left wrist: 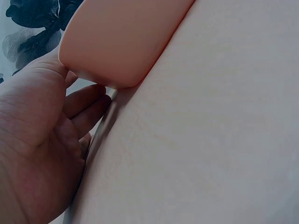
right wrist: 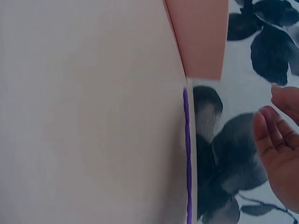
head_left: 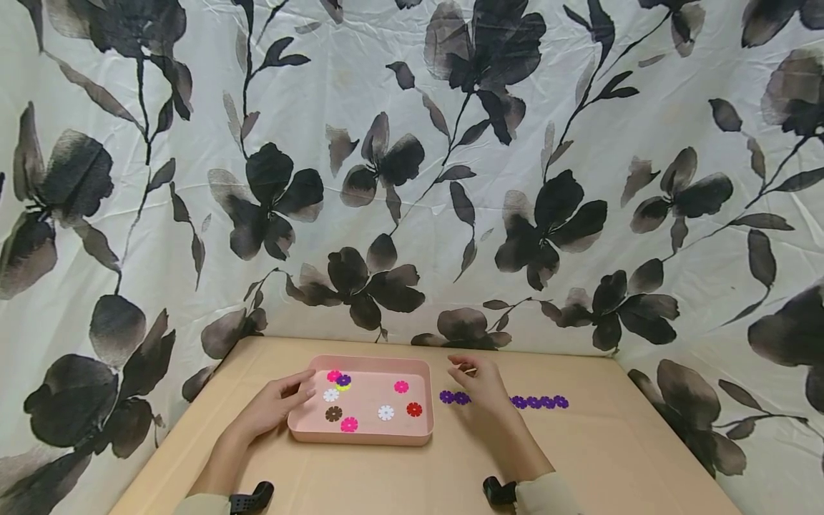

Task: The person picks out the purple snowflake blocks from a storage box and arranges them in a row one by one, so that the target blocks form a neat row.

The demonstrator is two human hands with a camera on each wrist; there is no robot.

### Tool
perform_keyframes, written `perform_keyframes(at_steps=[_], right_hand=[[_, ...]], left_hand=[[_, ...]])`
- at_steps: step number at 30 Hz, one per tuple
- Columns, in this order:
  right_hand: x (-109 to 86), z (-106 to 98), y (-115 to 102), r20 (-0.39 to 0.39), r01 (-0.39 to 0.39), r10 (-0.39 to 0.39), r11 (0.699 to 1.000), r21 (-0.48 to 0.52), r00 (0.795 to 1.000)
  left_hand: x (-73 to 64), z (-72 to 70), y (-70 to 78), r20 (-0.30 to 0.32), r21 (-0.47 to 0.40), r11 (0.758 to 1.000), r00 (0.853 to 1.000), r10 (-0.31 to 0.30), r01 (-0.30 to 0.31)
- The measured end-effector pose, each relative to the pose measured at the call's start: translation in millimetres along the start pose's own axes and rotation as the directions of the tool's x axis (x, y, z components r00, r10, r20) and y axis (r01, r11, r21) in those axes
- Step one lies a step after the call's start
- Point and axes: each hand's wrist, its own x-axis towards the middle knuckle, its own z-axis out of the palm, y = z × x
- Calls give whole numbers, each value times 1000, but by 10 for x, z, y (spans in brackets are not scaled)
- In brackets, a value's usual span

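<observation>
A shallow pink tray (head_left: 360, 436) holds loose flat flower-shaped pieces: pink (head_left: 349, 425), white (head_left: 385, 413), red (head_left: 414, 409), brown (head_left: 333, 413), and a purple one (head_left: 344, 380) overlapping a yellow one. My left hand (head_left: 273, 404) holds the tray's left side, thumb over the rim, other fingers outside by the corner in the left wrist view. Right of the tray, purple flower pieces (head_left: 539, 402) lie in a row on the table. Above that row hovers my right hand (head_left: 483, 390), fingers loosely bent, thumb apart, nothing visible between them; it hides the row's middle.
The tan table (head_left: 360, 479) ends at the back against a white cloth (head_left: 463, 236) printed with dark flowers, which also hangs at both sides. Black bands with cameras (head_left: 252, 497) sit on both wrists.
</observation>
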Motion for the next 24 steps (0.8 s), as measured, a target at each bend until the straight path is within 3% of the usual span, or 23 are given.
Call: perform_keyframes(at_steps=[6,13,16,21,24], right_hand=[[66,289,-228,71,-23,19,999,49,997],[158,655,-395,206,-89,73,994,67,976],[194,801,-433,236,-67,55,997,44,970],[254,1021,-489,258,41,-27,998,-47,966],[272,1142,-525,274,51,-13,990,-131,962]], left_hand=[[-10,-14,1,-3,5,1000,1000,-2,2],[-2,-9,-19,1,7,1000,1000,6,-6],[0,-5,-32,3,9,1000,1000,6,-7],[-2,-1,-45,-1,7,1000,1000,4,-4],[-4,-2,-49,2,8,1000,1000,4,-4]])
